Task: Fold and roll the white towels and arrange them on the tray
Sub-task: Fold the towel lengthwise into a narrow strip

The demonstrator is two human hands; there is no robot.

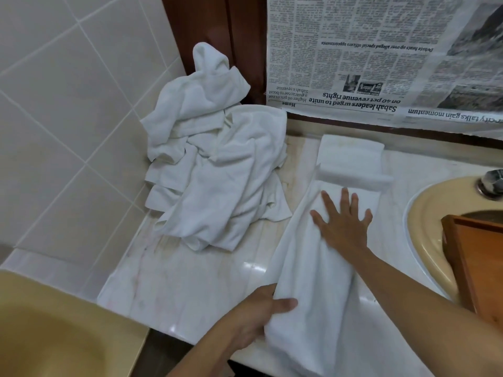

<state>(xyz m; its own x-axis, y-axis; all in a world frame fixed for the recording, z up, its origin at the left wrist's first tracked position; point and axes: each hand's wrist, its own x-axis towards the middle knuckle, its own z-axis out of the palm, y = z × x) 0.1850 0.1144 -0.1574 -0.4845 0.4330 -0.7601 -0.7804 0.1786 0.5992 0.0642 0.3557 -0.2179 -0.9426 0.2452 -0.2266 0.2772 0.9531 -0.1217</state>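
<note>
Although folding is under way, the task looks to be at an early stage. One long towel (307,268) lies lengthwise on the counter (185,289), already narrowed into a strip but not yet rolled. The right hand (344,221) presses flat on its far half, fingers straight and spread apart. The left hand (258,314) grips the near end at the counter's edge, thumb on top and fingers curled beneath the cloth. At the strip's far end sits a folded piece (351,153); whether it is a separate towel or this one's turned-over end cannot be told.

Most of the work seems left. A crumpled pile (212,164) of several white towels lies against the tiled wall, well apart from the hands, none of it folded.

As for containers, the wooden tray (473,257) rests over the sink (424,221) at the right, only a corner in view, and no towel shows in that part. A second basin (54,330) at lower left holds nothing visible.
</note>
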